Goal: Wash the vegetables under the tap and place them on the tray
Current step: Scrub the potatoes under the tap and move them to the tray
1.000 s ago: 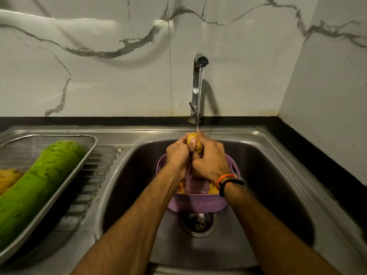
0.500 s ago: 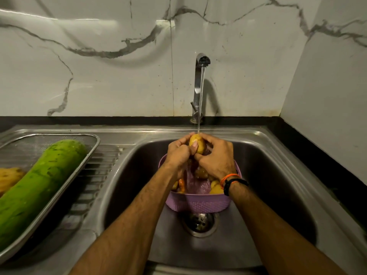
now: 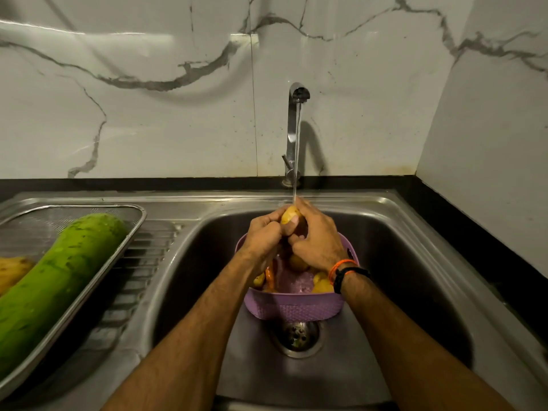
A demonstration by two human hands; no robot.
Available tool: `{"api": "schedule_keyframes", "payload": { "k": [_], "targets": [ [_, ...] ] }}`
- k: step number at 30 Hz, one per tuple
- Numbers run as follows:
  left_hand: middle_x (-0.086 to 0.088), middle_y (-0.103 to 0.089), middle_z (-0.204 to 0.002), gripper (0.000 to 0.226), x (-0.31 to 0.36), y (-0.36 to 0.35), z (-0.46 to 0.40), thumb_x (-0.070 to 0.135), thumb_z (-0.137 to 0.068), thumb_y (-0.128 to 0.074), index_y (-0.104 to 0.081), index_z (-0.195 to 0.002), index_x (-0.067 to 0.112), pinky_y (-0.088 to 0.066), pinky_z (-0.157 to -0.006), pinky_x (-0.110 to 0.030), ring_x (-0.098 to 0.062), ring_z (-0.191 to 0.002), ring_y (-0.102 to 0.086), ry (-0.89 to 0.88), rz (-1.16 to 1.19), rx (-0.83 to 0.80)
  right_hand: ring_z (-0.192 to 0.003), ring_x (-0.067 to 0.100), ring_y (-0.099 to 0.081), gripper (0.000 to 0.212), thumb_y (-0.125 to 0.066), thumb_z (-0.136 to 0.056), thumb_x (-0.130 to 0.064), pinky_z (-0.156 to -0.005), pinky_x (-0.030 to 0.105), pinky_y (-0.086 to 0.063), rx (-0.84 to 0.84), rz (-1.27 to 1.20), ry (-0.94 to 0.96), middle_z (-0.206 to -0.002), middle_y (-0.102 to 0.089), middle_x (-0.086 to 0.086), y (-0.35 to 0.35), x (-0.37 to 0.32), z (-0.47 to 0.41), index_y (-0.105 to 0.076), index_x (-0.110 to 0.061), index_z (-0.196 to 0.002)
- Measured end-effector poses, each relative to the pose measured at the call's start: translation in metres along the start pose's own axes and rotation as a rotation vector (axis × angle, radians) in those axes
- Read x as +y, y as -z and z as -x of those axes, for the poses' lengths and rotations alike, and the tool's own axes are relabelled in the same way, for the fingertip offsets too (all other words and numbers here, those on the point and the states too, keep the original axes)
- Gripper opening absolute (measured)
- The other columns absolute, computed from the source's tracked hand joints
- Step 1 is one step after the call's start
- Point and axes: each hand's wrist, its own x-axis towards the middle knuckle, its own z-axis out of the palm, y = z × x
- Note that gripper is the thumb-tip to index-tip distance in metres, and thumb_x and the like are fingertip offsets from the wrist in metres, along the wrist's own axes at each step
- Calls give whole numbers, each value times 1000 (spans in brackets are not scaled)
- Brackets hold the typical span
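A marble-veined wall backs a stainless steel sink (image 3: pixel 400 232) whose tap (image 3: pixel 293 126) runs a thin stream straight down into the basin. In this head view, the left hand (image 3: pixel 264 238) and right hand (image 3: pixel 317 241) are both curled round one potato (image 3: pixel 290 215), holding it right under the stream above a purple basket (image 3: pixel 293 307) that sits over the drain (image 3: pixel 296 336). More potatoes and something orange, likely a carrot, lie in the basket. On the drainboard at the sink's left edge rests a steel tray (image 3: pixel 133 226) carrying a long green gourd (image 3: pixel 53 289) and a yellowish vegetable at its left end. A wet potato is slippery: it could squirt from the fingers into the basin, or drip and slide on the way across to the tray, which the gourd already crowds.
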Motion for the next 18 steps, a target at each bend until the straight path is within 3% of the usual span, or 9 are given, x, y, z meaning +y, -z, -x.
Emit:
{"api": "schedule_keyframes", "payload": {
  "k": [4,9,13,18],
  "targets": [
    [-10,-71,-115,38,-4,1,-4,-7,-89,-61,-68,-121,12,-56,-94,-43,-25,-111,-65,-31,12,84,-146,16,-26,75,-65,-85,-4,-111,14,-16,-9,-2,27,-158,-31,5,-1,3,0,-32,-13,-152],
    [-3,-75,-92,34,-2,-6,-6,-8,-89,-58,-75,-94,21,-60,-85,-42,-21,-96,-69,-42,69,185,-140,17,-39,68,-68,-81,-5,-109,11,-20,118,17,47,-150,-45,7,-4,1,0,-45,-12,-145],
    [-9,-74,-106,33,0,-8,-2,-7,-91,-56,-73,-107,15,-56,-94,-41,-25,-108,-66,-41,36,121,-144,19,-31,74,-65,-83,-4,-111,14,-17,31,32,51,-156,-36,8,-1,1,-2,-36,-11,-150],
    [-3,-75,-75,29,2,-16,0,-6,-91,-55,-74,-88,16,-59,-84,-38,-18,-81,-70,-85,104,223,-138,18,-43,62,-69,-84,-9,-115,21,-27,164,23,61,-148,-48,8,-4,-3,-1,-49,-11,-143]
  ]
}}
